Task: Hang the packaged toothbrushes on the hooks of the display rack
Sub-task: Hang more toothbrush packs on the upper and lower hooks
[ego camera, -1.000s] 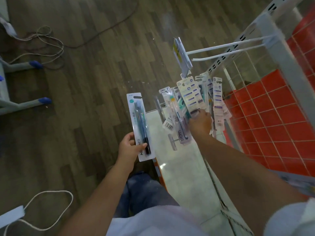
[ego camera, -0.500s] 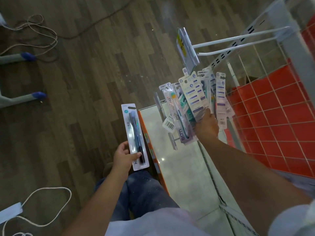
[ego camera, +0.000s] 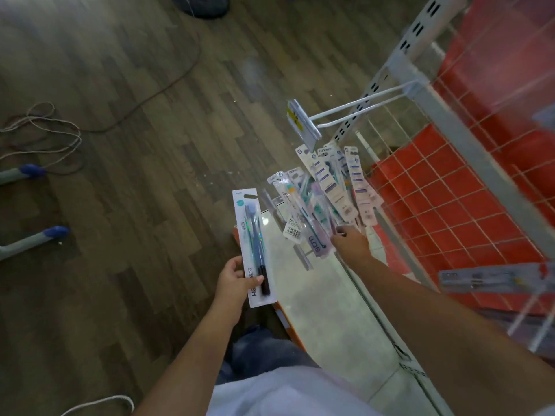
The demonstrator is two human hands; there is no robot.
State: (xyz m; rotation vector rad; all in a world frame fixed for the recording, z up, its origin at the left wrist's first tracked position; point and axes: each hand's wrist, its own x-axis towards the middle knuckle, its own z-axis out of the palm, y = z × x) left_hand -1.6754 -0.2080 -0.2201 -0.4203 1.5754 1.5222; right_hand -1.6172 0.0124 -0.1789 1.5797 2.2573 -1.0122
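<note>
Judging progress, I saw nothing hung on the hook (ego camera: 357,111) above my hands. My left hand (ego camera: 235,280) gripped one toothbrush pack (ego camera: 253,244); my right hand (ego camera: 350,243) clutched a fanned bundle of packs (ego camera: 324,196) just below the hook. Nearly everything remained.

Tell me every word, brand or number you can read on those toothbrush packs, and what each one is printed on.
"Ha...": large letters at the bottom of the single pack in the left hand; the rest is hidden by the thumb.
Purple lettering on a pack in the fanned bundle held by the right hand: not legible.
Barcode sticker: digits too small.
Yellow price tag on the hook: blurred.
</note>
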